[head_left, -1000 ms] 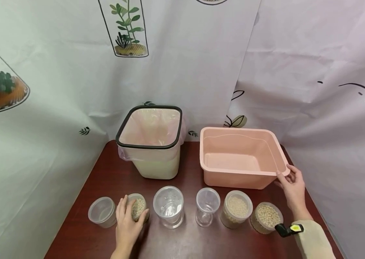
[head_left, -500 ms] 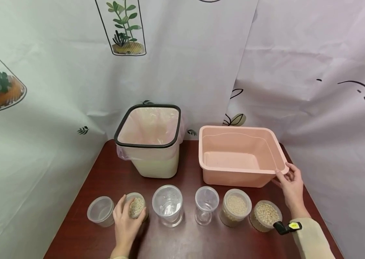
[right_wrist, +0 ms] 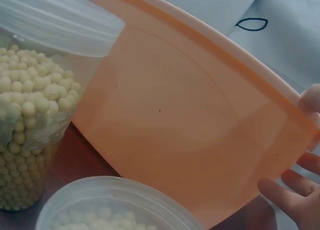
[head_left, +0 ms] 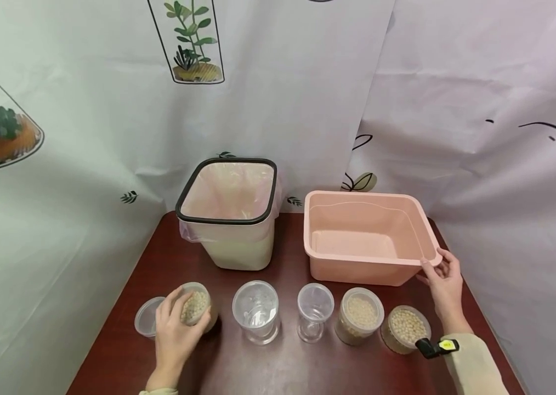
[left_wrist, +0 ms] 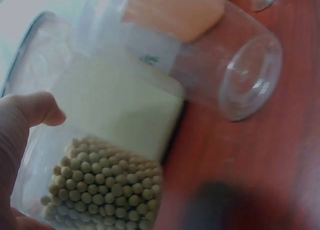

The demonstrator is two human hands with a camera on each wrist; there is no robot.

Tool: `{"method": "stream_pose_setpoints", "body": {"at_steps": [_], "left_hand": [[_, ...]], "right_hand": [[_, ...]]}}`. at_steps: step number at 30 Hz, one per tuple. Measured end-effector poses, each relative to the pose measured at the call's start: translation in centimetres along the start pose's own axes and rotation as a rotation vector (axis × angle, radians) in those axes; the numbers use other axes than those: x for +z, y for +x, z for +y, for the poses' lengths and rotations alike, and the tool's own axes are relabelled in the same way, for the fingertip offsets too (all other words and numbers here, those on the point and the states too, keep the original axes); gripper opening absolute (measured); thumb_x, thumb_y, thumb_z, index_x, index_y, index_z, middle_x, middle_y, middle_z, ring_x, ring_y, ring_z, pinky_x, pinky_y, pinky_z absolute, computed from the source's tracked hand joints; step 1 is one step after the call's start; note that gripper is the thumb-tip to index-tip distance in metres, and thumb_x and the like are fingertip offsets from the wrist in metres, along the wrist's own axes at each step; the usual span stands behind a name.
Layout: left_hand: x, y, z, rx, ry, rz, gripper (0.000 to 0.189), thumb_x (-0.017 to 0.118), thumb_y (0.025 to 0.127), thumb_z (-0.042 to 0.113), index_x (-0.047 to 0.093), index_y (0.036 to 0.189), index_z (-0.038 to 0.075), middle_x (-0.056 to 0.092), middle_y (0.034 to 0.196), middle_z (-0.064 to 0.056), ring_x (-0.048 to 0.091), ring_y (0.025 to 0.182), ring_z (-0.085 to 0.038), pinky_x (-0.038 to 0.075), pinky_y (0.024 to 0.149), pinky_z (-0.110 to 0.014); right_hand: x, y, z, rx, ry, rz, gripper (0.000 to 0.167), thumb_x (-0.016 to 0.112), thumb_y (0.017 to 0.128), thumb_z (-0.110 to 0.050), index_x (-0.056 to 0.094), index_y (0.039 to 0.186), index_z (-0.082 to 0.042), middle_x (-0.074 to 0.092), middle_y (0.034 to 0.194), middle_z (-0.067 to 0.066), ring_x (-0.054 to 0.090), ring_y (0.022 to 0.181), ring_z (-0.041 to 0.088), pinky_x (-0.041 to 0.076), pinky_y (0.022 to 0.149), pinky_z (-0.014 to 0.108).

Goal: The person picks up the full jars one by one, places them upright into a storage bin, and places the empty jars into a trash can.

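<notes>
My left hand (head_left: 177, 329) grips a clear plastic tub (left_wrist: 37, 190) of small round beige pellets (left_wrist: 105, 185) from above, thumb on one side and fingers on the other. It partly covers an open clear tub (head_left: 146, 318) beside it. At the right, my right hand (head_left: 444, 288) holds the front right corner of a pink basin (head_left: 352, 271), thumb on the rim and fingers beneath. In the right wrist view, fingers (right_wrist: 295, 190) show at the basin's corner.
A lined white bin (head_left: 240, 247) stands behind the tubs. Along the front are a wide clear cup (head_left: 256, 312), a stemmed clear cup (head_left: 315, 304), a lidded tub (head_left: 358, 318) and a shorter tub (head_left: 405, 332) of pellets. Patterned cloth (head_left: 307, 109) walls in the dark red table (head_left: 283, 367).
My left hand has moved left and slightly away with the pellet tub, now overlapping the open tub. The right hand stays at the basin's corner.
</notes>
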State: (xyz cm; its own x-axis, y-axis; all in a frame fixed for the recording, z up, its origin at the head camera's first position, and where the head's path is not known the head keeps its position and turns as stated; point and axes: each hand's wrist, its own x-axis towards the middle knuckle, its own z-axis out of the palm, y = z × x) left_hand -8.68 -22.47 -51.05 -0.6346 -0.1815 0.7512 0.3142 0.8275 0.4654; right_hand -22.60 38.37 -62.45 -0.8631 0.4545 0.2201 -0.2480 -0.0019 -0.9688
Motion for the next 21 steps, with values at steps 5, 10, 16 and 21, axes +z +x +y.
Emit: {"method": "stream_pose_setpoints", "body": {"at_steps": [5, 10, 16, 21], "left_hand": [[-1.4, 2.3, 1.1, 0.045, -0.035, -0.050, 0.048, 0.074, 0.060, 0.025, 0.065, 0.098, -0.003, 0.058, 0.114, -0.021, 0.049, 0.096, -0.042, 0.035, 0.079, -0.043], [-2.0, 4.1, 2.5, 0.075, -0.073, -0.034, 0.047, 0.073, 0.061, 0.026, 0.065, 0.098, -0.002, 0.059, 0.113, -0.019, 0.051, 0.095, -0.039, 0.036, 0.077, -0.039], [-2.4, 6.2, 4.1, 0.131, -0.112, -0.014, 0.045, 0.072, 0.063, 0.029, 0.067, 0.097, 0.001, 0.061, 0.112, -0.016, 0.052, 0.093, -0.037, 0.036, 0.077, -0.035], [-2.4, 7.8, 5.6, 0.174, -0.195, -0.018, 0.045, 0.074, 0.061, 0.025, 0.067, 0.098, 0.000, 0.061, 0.112, -0.017, 0.053, 0.097, -0.036, 0.033, 0.085, -0.019]], "right_hand": [[0.3, -0.1, 0.0, -0.021, -0.011, 0.008, 0.062, 0.073, 0.081, -0.016, 0.043, 0.135, -0.023, 0.048, 0.124, 0.013, 0.056, 0.100, 0.022, 0.052, 0.060, 0.022], [0.6, -0.4, -0.2, -0.031, -0.013, 0.028, 0.061, 0.073, 0.081, -0.018, 0.044, 0.135, -0.024, 0.048, 0.123, 0.013, 0.056, 0.100, 0.022, 0.051, 0.065, 0.018], [0.7, -0.6, -0.3, -0.025, -0.020, 0.026, 0.061, 0.072, 0.081, -0.020, 0.044, 0.135, -0.025, 0.047, 0.124, 0.012, 0.054, 0.102, 0.023, 0.051, 0.066, 0.018], [0.9, -0.8, -0.6, -0.006, -0.038, 0.039, 0.061, 0.072, 0.082, -0.019, 0.043, 0.136, -0.026, 0.047, 0.125, 0.012, 0.054, 0.104, 0.023, 0.050, 0.067, 0.017]]}}
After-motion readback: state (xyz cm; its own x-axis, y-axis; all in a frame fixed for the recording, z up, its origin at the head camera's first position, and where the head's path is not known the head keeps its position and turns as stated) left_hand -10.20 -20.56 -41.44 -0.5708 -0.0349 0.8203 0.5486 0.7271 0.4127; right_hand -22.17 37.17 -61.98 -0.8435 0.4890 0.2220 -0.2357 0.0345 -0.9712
